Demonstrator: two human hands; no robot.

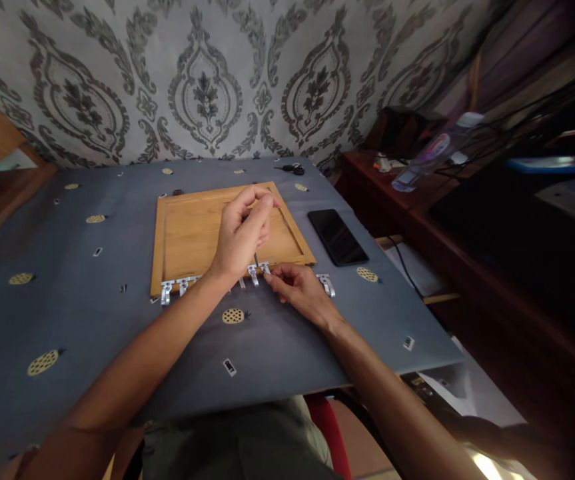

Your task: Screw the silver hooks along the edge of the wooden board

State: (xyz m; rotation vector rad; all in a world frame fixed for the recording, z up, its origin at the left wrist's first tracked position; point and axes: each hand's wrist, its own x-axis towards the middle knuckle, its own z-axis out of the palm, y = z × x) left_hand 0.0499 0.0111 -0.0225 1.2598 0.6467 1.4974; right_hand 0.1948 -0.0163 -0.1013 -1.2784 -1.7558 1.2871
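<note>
A wooden panel [194, 230] with a raised frame lies flat on the cloth-covered table. Along its near edge sits a row of several silver metal hinges [166, 292]. My left hand [242, 233] is closed above the panel around a screwdriver [256, 259]; its thin shaft points down at the hinges, while the fist hides the handle. Low at the near edge, my right hand [300, 290] pinches a hinge [266, 268] between thumb and fingers. Another hinge [253, 275] is just left of that one, and one more metal hinge [327, 285] lies to the right of my right hand.
To the right of the panel rests a black phone [338, 237]. Black keys or a small cable [292, 169] lie near the back edge. On the dark wooden desk [387, 180] at right stands a tilted clear bottle [430, 160]. A small dark screw-like piece [123, 288] lies at left.
</note>
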